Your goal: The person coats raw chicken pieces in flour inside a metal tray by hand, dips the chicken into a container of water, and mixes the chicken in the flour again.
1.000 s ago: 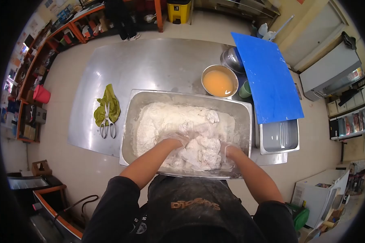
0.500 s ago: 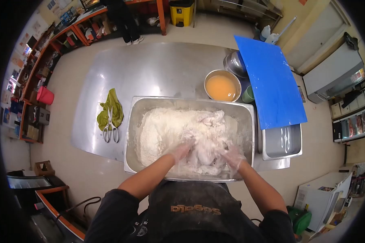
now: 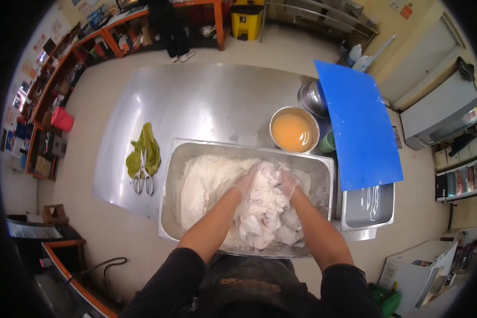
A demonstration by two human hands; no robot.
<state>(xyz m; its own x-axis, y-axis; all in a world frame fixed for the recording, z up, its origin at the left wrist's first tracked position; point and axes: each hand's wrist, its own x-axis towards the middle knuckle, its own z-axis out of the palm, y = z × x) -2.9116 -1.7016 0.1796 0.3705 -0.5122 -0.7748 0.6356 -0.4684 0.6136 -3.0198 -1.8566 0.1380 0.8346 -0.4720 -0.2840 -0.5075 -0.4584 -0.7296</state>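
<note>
A deep steel tray (image 3: 164, 212) holds loose white flour (image 3: 199, 185) on its left and a heap of flour-coated chicken pieces (image 3: 262, 220) toward its right. Both my hands wear clear gloves and are down in the tray. My left hand (image 3: 246, 183) presses against the left side of the heap, fingers curled around its far edge. On the opposite side, my right hand (image 3: 288, 183) cups the heap with its fingers partly buried in flour. Between them the pieces are gathered together.
Behind the tray stands a bowl of orange liquid (image 3: 292, 131), near an overturned steel bowl (image 3: 314, 99) and a green cup (image 3: 327, 142). A blue board (image 3: 358, 127) leans over a second steel tray (image 3: 370, 204). Scissors (image 3: 143, 177) lie on a green cloth (image 3: 149, 151). A person (image 3: 169, 32) stands beyond.
My hands have moved away from my body, to the far side of the heap, and closer together. More coated pieces show on the near side. The camera view has shifted slightly.
</note>
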